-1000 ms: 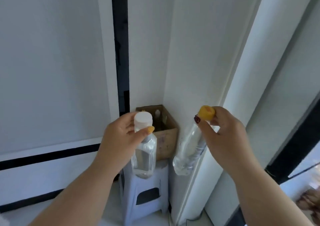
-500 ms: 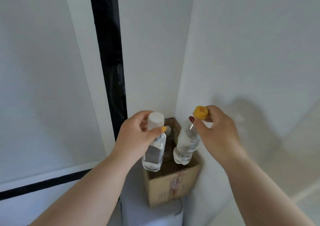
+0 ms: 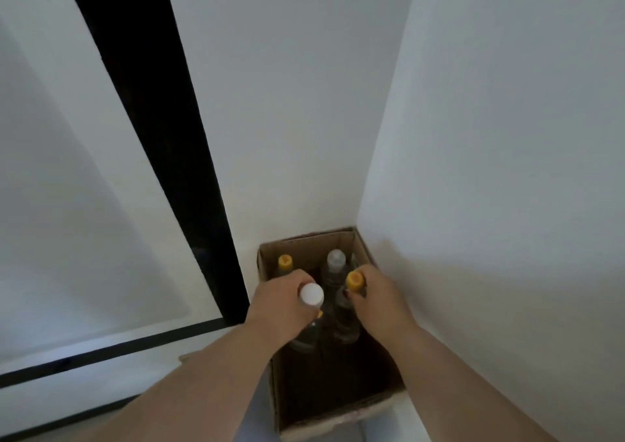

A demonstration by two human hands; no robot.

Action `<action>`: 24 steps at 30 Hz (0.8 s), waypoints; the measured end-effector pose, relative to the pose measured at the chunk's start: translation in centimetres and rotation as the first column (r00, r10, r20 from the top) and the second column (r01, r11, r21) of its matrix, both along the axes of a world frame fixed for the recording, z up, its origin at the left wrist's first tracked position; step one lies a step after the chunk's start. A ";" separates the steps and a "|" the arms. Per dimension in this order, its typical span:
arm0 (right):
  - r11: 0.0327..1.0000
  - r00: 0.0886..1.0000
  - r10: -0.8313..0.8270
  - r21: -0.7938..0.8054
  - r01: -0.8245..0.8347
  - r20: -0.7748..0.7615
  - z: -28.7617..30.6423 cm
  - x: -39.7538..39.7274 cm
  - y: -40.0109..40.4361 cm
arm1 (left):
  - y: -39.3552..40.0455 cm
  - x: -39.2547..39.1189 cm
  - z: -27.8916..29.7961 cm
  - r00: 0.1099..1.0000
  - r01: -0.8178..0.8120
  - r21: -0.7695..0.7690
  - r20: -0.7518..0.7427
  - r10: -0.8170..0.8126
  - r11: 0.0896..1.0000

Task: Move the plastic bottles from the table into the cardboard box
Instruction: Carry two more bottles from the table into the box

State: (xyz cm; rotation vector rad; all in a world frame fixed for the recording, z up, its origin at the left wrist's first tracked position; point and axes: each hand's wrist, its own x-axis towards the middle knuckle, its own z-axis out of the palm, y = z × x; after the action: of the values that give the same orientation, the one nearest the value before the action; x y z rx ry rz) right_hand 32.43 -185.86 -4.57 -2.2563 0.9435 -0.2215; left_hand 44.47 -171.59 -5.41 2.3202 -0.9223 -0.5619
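An open cardboard box (image 3: 341, 419) stands in the corner below me. My left hand (image 3: 280, 309) grips a clear bottle with a white cap (image 3: 311, 294) by the neck, held upright inside the box's left half. My right hand (image 3: 377, 297) grips a clear bottle with a yellow cap (image 3: 354, 280) by the neck, inside the box's right half. Farther back in the box stand a yellow-capped bottle (image 3: 285, 261) and a clear-capped bottle (image 3: 336, 258). The bottles' lower parts are dark and hard to make out.
White walls close in the box at the back and on the right (image 3: 507, 204). A black vertical strip (image 3: 159, 130) runs down the wall to the left. A pale stool surface (image 3: 257, 407) shows under the box's front-left edge.
Both hands have lowered their bottles from above the box down into it. My view has come closer and now looks down into the box.
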 end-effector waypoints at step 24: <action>0.994 0.935 0.053 -0.075 -0.084 -0.350 -5.9 2.2 -1.2 | -2.0 0.9 -5.9 0.895 0.040 0.489 0.370 -0.249 0.871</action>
State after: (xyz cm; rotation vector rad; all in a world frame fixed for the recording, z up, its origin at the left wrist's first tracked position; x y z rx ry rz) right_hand 34.67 -187.02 -10.47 -2.4554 1.0475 0.1790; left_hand 45.34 -173.55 -11.35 2.9057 -1.2917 -0.3722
